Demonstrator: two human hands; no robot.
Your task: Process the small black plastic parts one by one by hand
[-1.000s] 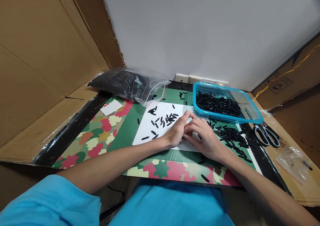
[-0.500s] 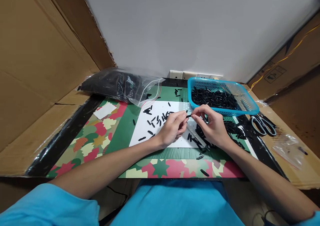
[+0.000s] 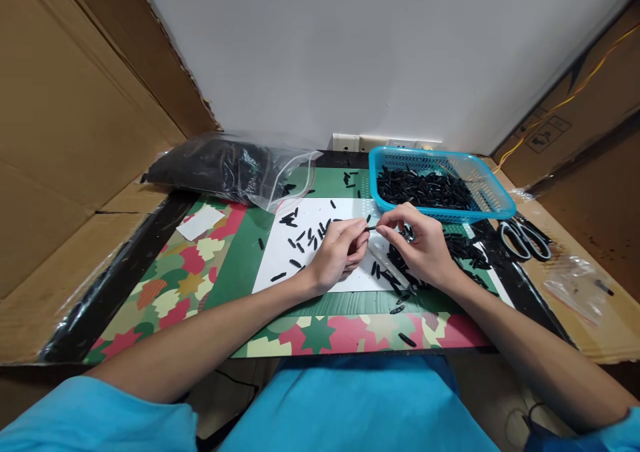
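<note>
Both hands meet over a white sheet of paper (image 3: 270, 265), holding one small, slim black piece (image 3: 371, 228) between them. My left hand (image 3: 340, 252) is closed, with thumb and curled fingers on the piece's left end. The thumb and forefinger of my right hand (image 3: 417, 242) pinch its right end. Similar black pieces (image 3: 300, 242) lie scattered on the paper to the left. Under and beside my right hand is a dense pile of black pieces (image 3: 463, 249). A clear, pen-like stick (image 3: 387, 265) lies on the paper between the hands.
A blue basket (image 3: 443, 213) of black pieces stands behind my right hand. A zip bag (image 3: 210, 169) of dark material lies at the back left. Scissors (image 3: 525, 239) and a small plastic bag (image 3: 575, 289) are on the right. Cardboard walls (image 3: 60, 119) flank the table.
The whole view has shifted slightly, so everything sits a little further left and up. Both hands keep their grip on the black piece, with little other visible change.
</note>
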